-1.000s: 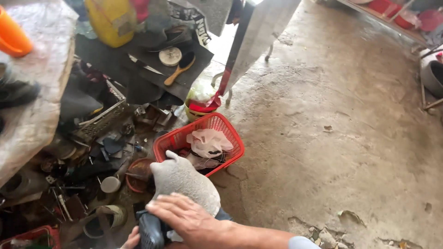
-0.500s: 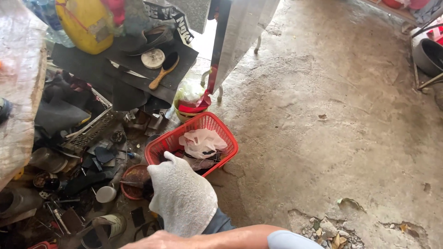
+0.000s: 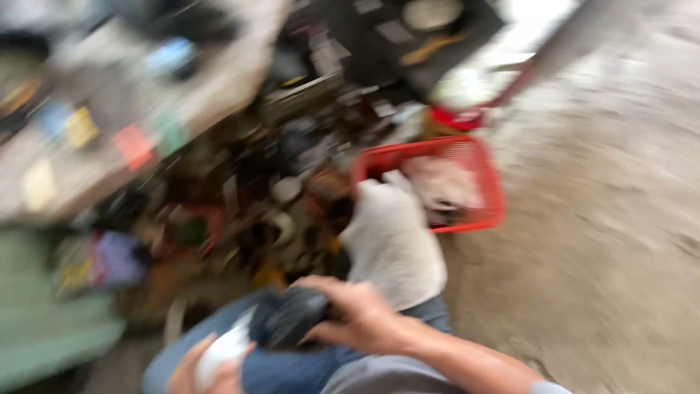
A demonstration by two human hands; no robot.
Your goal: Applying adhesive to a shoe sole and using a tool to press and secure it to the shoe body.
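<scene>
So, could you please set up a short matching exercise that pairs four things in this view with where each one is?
Things:
1. red basket
2. pale grey cloth
3. dark object
4. small white thing

Places:
A. in the left hand, bottom of the picture
B. on the concrete floor, at the edge of the clutter
C. under the right hand, on the lap
D. over the knee, just in front of the basket

Pairs: 1-B, 2-D, 3-C, 4-A
</scene>
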